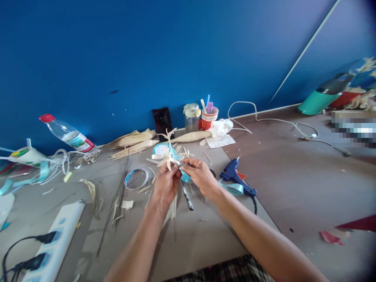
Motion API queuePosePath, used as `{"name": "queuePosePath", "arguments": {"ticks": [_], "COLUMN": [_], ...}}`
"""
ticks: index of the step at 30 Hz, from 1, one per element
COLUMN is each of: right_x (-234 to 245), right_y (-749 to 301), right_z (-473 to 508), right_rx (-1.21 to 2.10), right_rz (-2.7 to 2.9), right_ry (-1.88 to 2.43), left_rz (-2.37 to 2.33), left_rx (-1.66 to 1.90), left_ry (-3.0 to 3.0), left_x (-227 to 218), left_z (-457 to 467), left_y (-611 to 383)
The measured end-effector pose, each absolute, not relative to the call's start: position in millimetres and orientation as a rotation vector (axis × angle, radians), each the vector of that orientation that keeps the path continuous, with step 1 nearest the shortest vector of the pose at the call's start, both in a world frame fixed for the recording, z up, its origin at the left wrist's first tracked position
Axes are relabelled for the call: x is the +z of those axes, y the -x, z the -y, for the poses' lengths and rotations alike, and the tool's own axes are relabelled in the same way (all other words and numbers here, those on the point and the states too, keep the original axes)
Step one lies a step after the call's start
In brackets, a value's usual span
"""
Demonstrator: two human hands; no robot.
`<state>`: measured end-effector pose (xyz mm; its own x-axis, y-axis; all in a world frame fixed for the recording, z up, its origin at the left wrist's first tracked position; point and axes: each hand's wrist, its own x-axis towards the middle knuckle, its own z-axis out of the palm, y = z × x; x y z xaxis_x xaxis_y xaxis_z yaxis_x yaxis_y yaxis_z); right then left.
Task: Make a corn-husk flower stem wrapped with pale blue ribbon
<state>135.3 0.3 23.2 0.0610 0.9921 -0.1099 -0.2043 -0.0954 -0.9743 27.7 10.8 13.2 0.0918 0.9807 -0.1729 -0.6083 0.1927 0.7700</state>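
Observation:
Over the middle of the table, my left hand (168, 182) is closed in a pinch on the stem of a pale corn-husk flower (168, 159). The flower has thin pointed petals, with another bloom standing above it. My right hand (200, 174) is closed beside it, its thumb and finger pinched on a light blue strip at the stem. The fingers partly hide where strip and stem meet. A black-and-silver pen-like tool (188, 197) lies below the hands. Behind them rests a light blue ribbon spool (161, 149).
A blue glue gun (238, 176) lies right of my hands; a tape roll (136, 179) and thin wires (116, 199) lie left. Dried husks (133, 141), a jar (192, 117) and a paper cup (209, 117) line the wall. A bottle (70, 135) and power strip (58, 239) are farther left.

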Motion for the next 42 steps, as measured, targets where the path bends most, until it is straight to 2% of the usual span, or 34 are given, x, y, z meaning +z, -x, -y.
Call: {"name": "queuePosePath", "arguments": {"ticks": [5, 11, 15, 23, 28, 32, 37, 42], "right_x": [22, 24, 30, 27, 31, 30, 29, 30], "right_y": [-130, -130, -125, -121, -125, -127, -133, -138], "right_z": [3, 6, 9, 11, 8, 5, 3, 3], "right_rx": [1.151, 0.965, 0.964, 1.139, 1.222, 1.335, 1.444, 1.457], "right_rz": [1.058, 1.166, 1.077, 0.684, 0.590, 0.574, 0.655, 0.818], "right_ry": [1.237, 1.299, 1.324, 1.141, 1.035, 0.946, 0.981, 1.013], "left_rz": [-0.833, -1.248, -1.154, -1.017, -0.815, -0.656, -0.691, -0.682], "left_rx": [1.354, 1.451, 1.581, 1.489, 1.360, 1.322, 1.061, 1.044], "left_ry": [-0.699, -1.131, -1.327, -1.217, -0.859, -0.616, -0.550, -0.560], "left_x": [8, 12, 11, 9, 13, 18, 22, 26], "left_z": [-10, 1, 3, 8, 7, 5, -3, -5], "left_y": [-32, -31, -30, -36, -40, -38, -24, -17]}}
